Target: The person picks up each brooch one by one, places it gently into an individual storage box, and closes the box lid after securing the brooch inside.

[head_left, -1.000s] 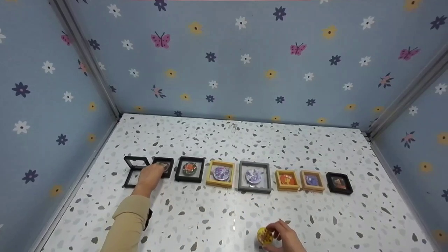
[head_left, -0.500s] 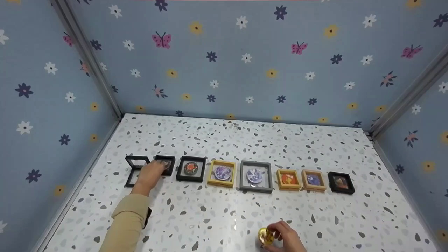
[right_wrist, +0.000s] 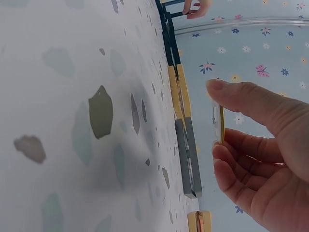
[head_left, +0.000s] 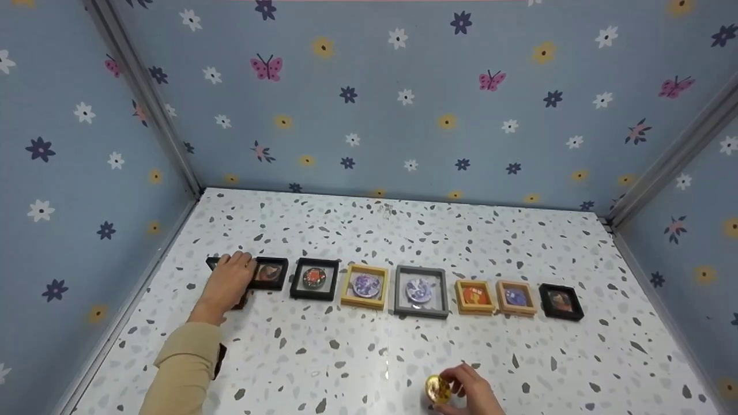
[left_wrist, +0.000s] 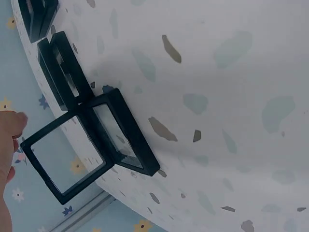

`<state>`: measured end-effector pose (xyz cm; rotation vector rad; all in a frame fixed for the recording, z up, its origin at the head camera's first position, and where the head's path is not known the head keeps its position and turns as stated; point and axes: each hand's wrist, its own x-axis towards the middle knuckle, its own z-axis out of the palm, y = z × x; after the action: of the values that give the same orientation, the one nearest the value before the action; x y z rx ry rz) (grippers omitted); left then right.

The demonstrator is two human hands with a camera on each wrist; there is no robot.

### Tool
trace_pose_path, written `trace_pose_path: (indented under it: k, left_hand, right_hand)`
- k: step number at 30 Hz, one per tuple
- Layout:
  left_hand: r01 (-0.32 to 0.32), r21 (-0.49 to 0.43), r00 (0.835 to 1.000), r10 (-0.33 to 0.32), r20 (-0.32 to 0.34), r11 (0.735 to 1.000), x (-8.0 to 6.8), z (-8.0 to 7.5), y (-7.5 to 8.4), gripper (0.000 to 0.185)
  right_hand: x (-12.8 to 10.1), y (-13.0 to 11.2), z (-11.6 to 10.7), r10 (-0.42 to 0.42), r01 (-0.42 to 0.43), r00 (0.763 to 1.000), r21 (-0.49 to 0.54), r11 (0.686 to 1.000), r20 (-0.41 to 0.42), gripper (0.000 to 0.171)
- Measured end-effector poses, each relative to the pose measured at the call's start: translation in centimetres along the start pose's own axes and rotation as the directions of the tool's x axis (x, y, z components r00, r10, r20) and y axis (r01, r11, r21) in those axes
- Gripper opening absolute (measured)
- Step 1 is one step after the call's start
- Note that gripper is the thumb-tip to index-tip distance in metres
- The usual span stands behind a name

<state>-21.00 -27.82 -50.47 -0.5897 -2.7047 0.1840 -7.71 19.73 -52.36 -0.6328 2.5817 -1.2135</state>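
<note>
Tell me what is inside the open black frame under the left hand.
In the left wrist view the open frame shows only clear film in both halves, with no badge inside. In the head view the left hand covers most of it.

Staged booth — papered walls (head_left: 403, 86) (floral)

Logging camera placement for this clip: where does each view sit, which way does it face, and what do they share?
Head: above, looking forward and down at the row of frames; left hand, sleeve, right hand show.
Left wrist: low over the table, facing the open black case; fingertips show.
Right wrist: low, looking along the row; the fingers pinch a gold badge.
Shared: head and right wrist both show the badge; head and left wrist the case.
</note>
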Motion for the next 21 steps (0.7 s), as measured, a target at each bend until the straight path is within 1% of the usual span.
trace_pose_path:
  k: [1,2,6,9,12,13,15,19,21]
  left_hand:
    - [0.002,0.004,1.0,-0.002,-0.012,1.0,-0.1,-0.1,-0.3,0.034]
    - [0.009,-0.01,1.0,-0.009,-0.023,1.0,-0.3,-0.3,-0.5,0.03]
    - [0.047,-0.014,0.998,-0.047,-0.039,0.999,-0.8,-0.7,-1.5,0.025]
    - [0.08,-0.026,0.997,-0.081,-0.014,0.996,-1.3,-1.1,-2.1,0.034]
    - [0.137,-0.049,0.99,-0.136,0.024,0.989,-1.8,-1.3,-2.5,0.041]
    - [0.162,-0.057,0.986,-0.16,0.036,0.985,-2.0,-1.3,-2.7,0.044]
    - [0.22,-0.082,0.975,-0.216,0.058,0.972,-2.3,-1.4,-2.9,0.042]
    - [0.328,-0.129,0.941,-0.312,0.128,0.936,-2.7,-1.4,-3.2,0.052]
    - [0.364,-0.148,0.926,-0.34,0.164,0.919,-2.8,-1.5,-3.3,0.053]
  right_hand:
    - [0.0,0.0,0.0,0.0,0.0,1.0,-0.001,1.0,0.001,0.038]
    - [0.0,0.1,0.0,-0.001,0.001,1.0,-0.001,1.0,0.003,0.038]
    - [0.0,0.1,-0.1,0.0,0.0,1.0,0.004,1.0,0.008,0.037]
    - [0.0,0.1,-0.1,-0.009,0.009,1.0,0.0,1.0,0.002,0.037]
    - [-0.2,0.1,-0.2,-0.014,0.014,1.0,-0.008,1.0,-0.009,0.037]
    - [-0.2,0.2,-0.2,-0.01,0.01,1.0,-0.008,1.0,-0.01,0.037]
    - [-0.3,0.2,-0.3,-0.001,0.001,1.0,-0.005,1.0,-0.01,0.037]
    - [-0.4,0.2,-0.4,0.018,-0.018,1.0,0.003,1.0,-0.001,0.037]
    - [-0.3,0.3,-0.4,0.023,-0.023,1.0,0.006,1.0,0.005,0.037]
